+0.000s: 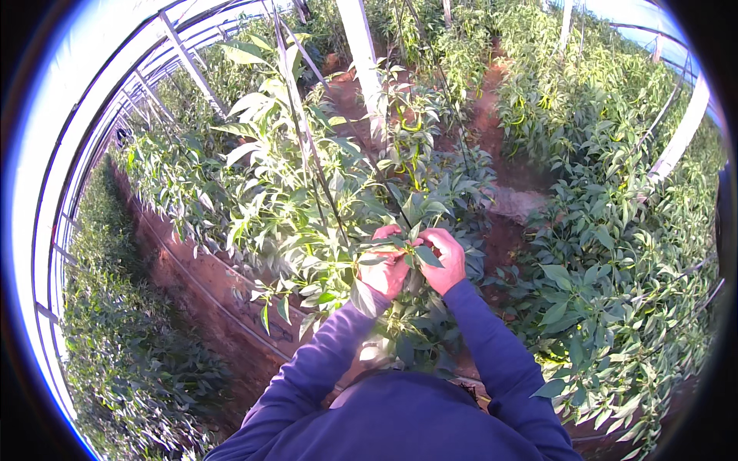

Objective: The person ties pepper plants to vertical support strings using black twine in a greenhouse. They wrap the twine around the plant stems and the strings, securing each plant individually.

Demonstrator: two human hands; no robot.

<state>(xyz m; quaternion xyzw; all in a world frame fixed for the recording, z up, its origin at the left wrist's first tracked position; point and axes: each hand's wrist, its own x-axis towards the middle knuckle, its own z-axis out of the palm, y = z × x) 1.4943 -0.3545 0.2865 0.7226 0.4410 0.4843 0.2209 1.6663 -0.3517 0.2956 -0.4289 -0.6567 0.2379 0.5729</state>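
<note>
My left hand [383,271] is at the top of a chili pepper plant [323,253], its fingers bent around a leafy shoot [410,245]. From the other side, my right hand [448,259] curls its thumb and fingers in to the same shoot. The two hands are close together, and leaves cover part of the fingertips. A dark support string [395,199] slants down from above and ends between my hands. Whether the fingers also pinch the string is hidden.
White posts [360,52] rise among the rows, and more strings [314,155] hang at the left. Dense pepper plants [611,219] fill the right side. A reddish soil path [190,265] with a thin hose [207,294] runs along the left. Curved frame bars [75,109] carry the greenhouse cover.
</note>
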